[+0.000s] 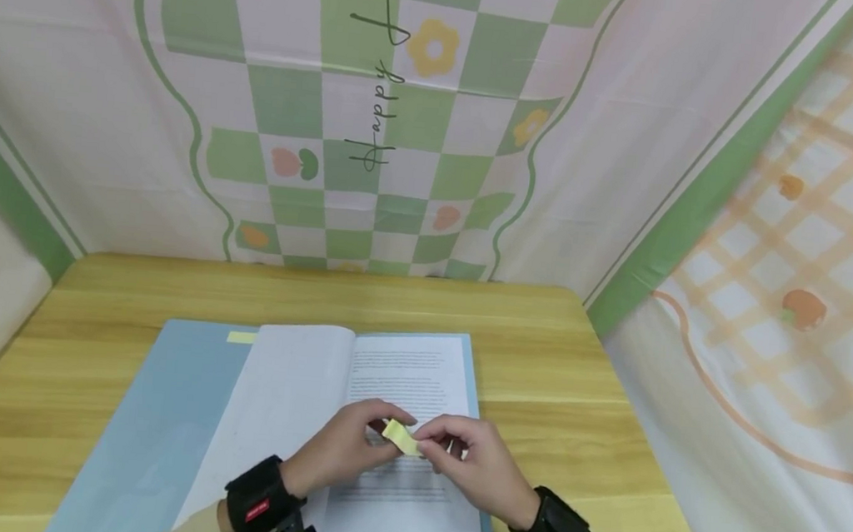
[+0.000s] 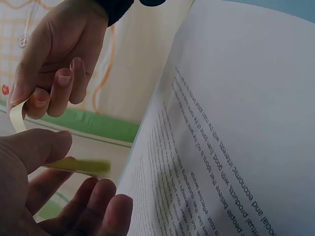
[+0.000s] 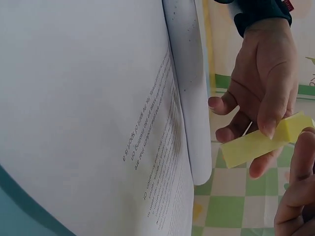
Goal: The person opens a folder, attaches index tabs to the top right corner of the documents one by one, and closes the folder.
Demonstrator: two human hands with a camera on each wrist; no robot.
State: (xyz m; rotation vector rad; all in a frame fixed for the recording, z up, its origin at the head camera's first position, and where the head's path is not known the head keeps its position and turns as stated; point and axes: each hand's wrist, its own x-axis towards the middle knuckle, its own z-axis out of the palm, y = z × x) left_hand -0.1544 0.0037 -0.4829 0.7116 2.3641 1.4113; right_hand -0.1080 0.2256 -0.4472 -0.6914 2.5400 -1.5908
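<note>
My left hand [image 1: 343,445] pinches a small pad of yellow sticky notes [image 1: 400,437] between thumb and fingers, above the printed right page [image 1: 410,373] of an open blue folder. From the right, my right hand [image 1: 484,464] pinches the end of a yellow strip with thumb and forefinger. In the left wrist view this strip [image 2: 17,117] curves up from the left thumb to the right fingertips. The right wrist view shows the pad's free end [image 3: 241,150] sticking out past the left thumb. Where the strip joins the pad is hidden by the thumb.
The folder's blue cover [image 1: 143,427] lies spread to the left on the wooden table [image 1: 561,377], with a yellow sticky note [image 1: 241,337] at its top edge. A turned white page [image 1: 273,404] lies beside it. Patterned cloth [image 1: 423,115] hangs behind the table.
</note>
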